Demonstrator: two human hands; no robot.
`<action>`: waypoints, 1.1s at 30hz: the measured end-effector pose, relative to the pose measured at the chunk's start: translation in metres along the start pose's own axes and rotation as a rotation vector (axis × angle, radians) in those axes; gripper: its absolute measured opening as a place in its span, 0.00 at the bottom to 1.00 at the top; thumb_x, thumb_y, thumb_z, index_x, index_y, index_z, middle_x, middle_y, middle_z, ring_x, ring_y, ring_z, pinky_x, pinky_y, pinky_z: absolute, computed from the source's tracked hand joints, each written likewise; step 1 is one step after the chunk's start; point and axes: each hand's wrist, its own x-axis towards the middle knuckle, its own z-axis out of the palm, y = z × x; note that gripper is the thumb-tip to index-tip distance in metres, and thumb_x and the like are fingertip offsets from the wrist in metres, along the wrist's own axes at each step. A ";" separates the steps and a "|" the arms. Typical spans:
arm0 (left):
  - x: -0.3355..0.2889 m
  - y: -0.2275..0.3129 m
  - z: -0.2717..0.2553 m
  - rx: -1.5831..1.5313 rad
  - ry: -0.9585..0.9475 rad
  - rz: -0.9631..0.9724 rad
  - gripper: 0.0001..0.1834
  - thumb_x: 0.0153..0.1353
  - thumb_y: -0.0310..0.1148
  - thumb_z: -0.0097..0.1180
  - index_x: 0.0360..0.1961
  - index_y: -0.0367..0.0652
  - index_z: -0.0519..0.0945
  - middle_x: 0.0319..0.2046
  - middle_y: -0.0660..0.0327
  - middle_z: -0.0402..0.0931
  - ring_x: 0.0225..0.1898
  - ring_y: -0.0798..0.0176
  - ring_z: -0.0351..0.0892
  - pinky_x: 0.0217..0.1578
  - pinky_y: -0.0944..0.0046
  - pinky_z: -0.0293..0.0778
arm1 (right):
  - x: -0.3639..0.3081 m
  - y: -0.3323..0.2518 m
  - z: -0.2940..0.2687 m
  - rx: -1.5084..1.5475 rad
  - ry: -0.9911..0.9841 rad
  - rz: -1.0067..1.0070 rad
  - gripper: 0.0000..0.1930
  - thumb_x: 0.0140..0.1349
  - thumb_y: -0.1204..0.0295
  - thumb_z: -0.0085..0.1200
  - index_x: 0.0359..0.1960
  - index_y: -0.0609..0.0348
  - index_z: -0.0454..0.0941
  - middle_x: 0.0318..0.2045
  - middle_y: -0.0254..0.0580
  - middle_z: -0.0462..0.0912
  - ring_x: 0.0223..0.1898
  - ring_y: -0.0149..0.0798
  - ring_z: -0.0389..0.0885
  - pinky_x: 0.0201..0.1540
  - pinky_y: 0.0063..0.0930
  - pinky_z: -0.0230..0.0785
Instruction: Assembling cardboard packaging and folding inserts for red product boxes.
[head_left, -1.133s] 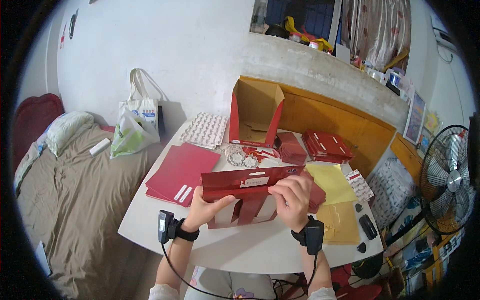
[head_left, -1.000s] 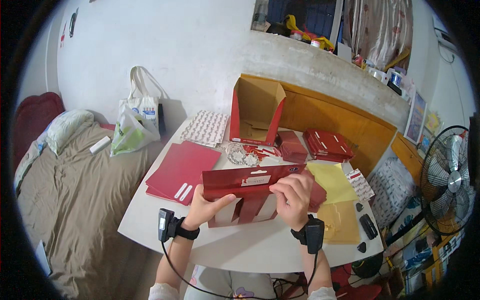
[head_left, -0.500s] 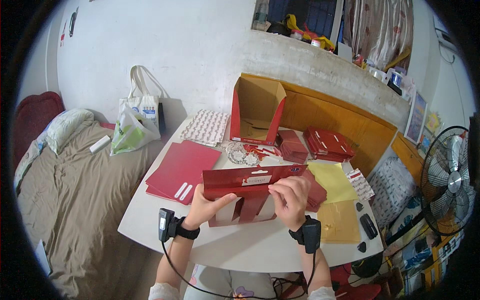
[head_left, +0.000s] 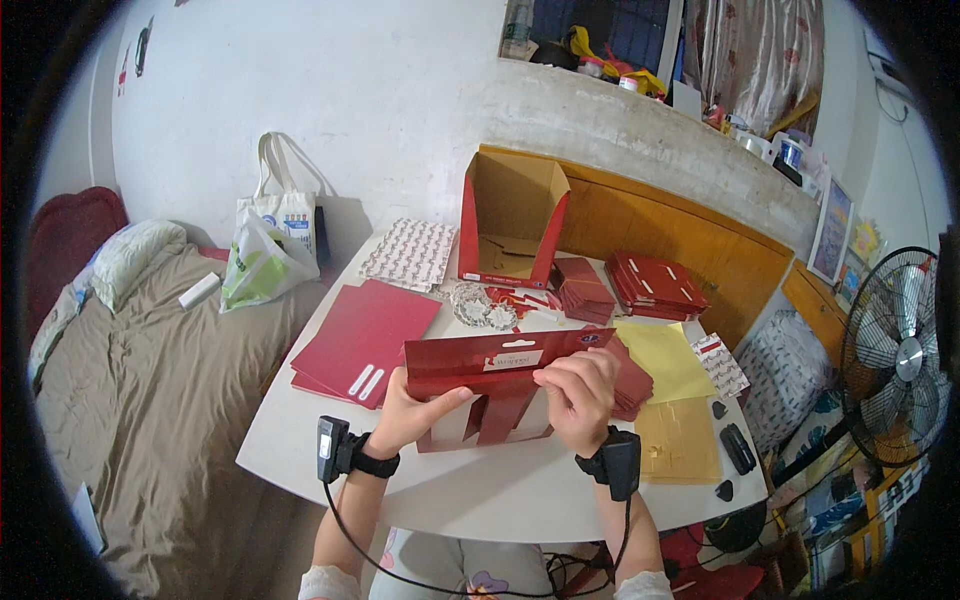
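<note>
A red cardboard box (head_left: 494, 420) with a hang-hole header flap and pale window areas stands tilted at the front middle of the white table. My left hand (head_left: 415, 412) grips its left side, thumb across the front face and the other fingers hidden behind. At the right, my right hand (head_left: 580, 395) has its fingers bent together against the crease below the header. Whether a bit of the card lies pinched between those fingertips is hard to see. Flat red card sheets (head_left: 365, 330) with two white strips lie left of the box.
An upright red-and-brown open carton (head_left: 512, 225) stands at the back. Beside it are stacks of red folded packs (head_left: 655, 285), white ribbon rosettes (head_left: 483, 306) and patterned sheets (head_left: 410, 252). Yellow paper (head_left: 660, 360) and a black tool (head_left: 738, 452) lie right; a fan (head_left: 905, 358) stands beyond.
The box and my left hand stay almost still. My right hand's fingers have shifted very slightly left along the crease.
</note>
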 end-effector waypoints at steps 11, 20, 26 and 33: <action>0.000 -0.001 -0.003 -0.011 -0.013 -0.022 0.15 0.51 0.27 0.64 0.40 0.34 0.78 0.35 0.61 0.80 0.36 0.72 0.76 0.39 0.70 0.72 | -0.003 0.012 -0.020 -0.008 0.010 0.146 0.07 0.45 0.74 0.64 0.25 0.47 0.80 0.29 0.27 0.74 0.36 0.38 0.69 0.43 0.34 0.55; 0.000 -0.003 -0.004 -0.014 0.007 -0.046 0.15 0.52 0.27 0.63 0.41 0.35 0.77 0.37 0.61 0.80 0.37 0.72 0.76 0.41 0.69 0.72 | -0.014 0.018 -0.020 0.065 0.104 0.274 0.06 0.45 0.73 0.64 0.25 0.47 0.81 0.30 0.31 0.71 0.37 0.37 0.67 0.42 0.32 0.54; 0.001 -0.002 -0.003 -0.011 0.004 -0.061 0.16 0.51 0.27 0.64 0.42 0.35 0.76 0.37 0.60 0.79 0.38 0.71 0.76 0.41 0.68 0.72 | -0.019 0.025 -0.023 0.103 0.085 0.346 0.06 0.45 0.72 0.65 0.25 0.48 0.81 0.29 0.34 0.68 0.37 0.38 0.65 0.42 0.31 0.54; 0.002 -0.007 -0.005 0.004 0.036 -0.046 0.17 0.51 0.29 0.64 0.42 0.34 0.76 0.38 0.59 0.79 0.38 0.69 0.76 0.42 0.67 0.72 | -0.019 0.026 -0.020 0.159 0.120 0.362 0.06 0.46 0.74 0.64 0.26 0.51 0.81 0.30 0.34 0.68 0.37 0.37 0.65 0.41 0.30 0.56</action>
